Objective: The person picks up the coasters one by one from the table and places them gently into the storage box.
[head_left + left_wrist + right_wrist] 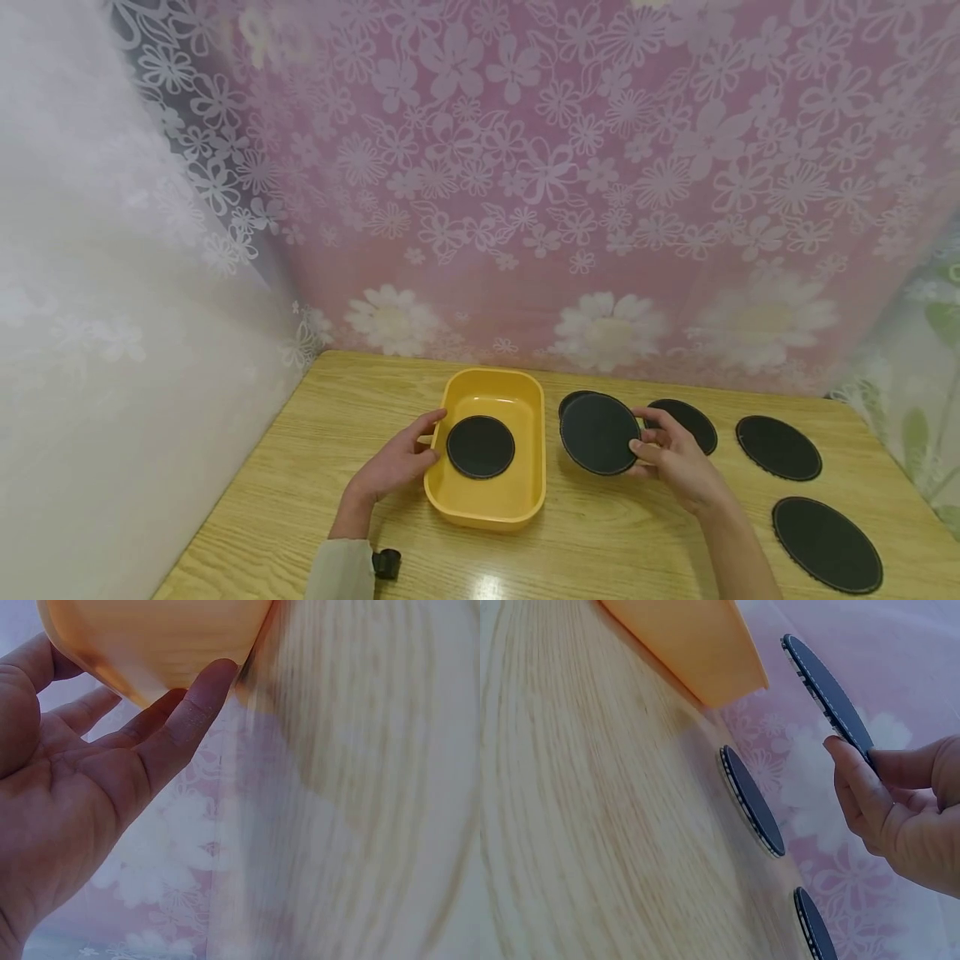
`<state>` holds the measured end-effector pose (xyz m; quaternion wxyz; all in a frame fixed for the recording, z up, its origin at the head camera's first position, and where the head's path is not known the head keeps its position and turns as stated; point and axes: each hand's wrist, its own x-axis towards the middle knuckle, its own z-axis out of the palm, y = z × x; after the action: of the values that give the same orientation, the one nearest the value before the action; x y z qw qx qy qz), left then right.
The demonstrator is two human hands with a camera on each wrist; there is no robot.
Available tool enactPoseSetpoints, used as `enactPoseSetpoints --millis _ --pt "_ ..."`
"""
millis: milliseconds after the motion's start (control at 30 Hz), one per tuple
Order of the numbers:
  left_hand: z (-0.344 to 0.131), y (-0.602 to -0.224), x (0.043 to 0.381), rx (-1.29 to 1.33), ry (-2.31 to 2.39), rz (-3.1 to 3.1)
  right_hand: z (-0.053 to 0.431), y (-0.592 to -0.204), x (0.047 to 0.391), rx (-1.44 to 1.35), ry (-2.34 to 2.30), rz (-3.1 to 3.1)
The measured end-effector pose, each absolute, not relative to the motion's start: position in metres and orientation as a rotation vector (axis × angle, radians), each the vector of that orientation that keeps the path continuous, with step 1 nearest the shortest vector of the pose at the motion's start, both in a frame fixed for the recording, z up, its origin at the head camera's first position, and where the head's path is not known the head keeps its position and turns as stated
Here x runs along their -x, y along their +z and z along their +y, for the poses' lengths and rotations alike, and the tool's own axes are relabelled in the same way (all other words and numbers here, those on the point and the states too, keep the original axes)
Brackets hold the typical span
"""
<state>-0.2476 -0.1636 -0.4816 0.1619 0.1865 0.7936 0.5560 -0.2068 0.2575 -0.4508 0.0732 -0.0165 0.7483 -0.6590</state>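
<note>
My left hand (392,467) is at the left side of a yellow rectangular tray (491,504), fingertips touching its rim and wall. In the left wrist view the fingers (187,712) lie extended along the tray's outer wall. A round black coaster (481,447) lies flat inside the tray. My right hand (678,467) pinches another black coaster (600,433) by its right edge, thumb on the upper face and fingers beneath. This held coaster (832,694) is raised above the table, to the right of the tray. It partly hides a coaster (573,398) behind it.
More black coasters lie on the wooden table (622,542): one behind my right hand (686,423), one farther right (778,447) and one at the near right (827,544). A pink floral curtain (525,208) hangs along the back, and a pale cloth (135,333) on the left.
</note>
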Motion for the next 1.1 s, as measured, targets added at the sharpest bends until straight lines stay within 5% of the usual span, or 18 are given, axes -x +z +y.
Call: enactPoseSetpoints --millis 1100 --pt "-0.169 -0.486 0.249 -0.480 1.608 2.254 0.183 -0.440 0.225 0.047 -1.989 2.154"
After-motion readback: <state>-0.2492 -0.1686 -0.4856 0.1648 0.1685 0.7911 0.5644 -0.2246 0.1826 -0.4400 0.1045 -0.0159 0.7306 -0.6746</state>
